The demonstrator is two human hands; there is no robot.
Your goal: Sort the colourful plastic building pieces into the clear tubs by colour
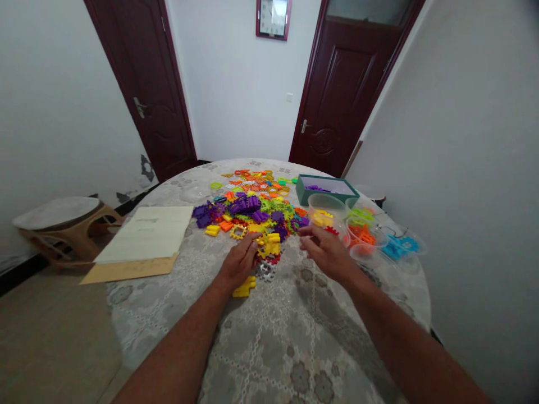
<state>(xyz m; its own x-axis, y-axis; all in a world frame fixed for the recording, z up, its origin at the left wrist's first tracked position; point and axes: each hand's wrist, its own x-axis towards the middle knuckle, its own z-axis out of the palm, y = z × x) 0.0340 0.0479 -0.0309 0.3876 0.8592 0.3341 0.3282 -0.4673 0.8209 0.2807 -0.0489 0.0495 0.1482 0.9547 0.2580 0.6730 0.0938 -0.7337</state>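
Note:
A heap of small plastic building pieces [256,207] in purple, orange, yellow and green lies on the round table [269,336]. My left hand [238,262] rests at the near edge of the heap, fingers curled over yellow pieces [272,244]; a yellow piece [245,288] lies under the wrist. My right hand [326,248] hovers just right of the heap, fingers bent and pinched together; whether anything is in them I cannot make out. It is beside a clear tub of yellow pieces [325,212].
Clear tubs of green [361,215], orange [364,234] and blue pieces [398,246] stand at the right, with a teal box [326,188] behind them. Paper sheets on cardboard [145,235] lie at the left. A low stool [63,221] stands off the table's left.

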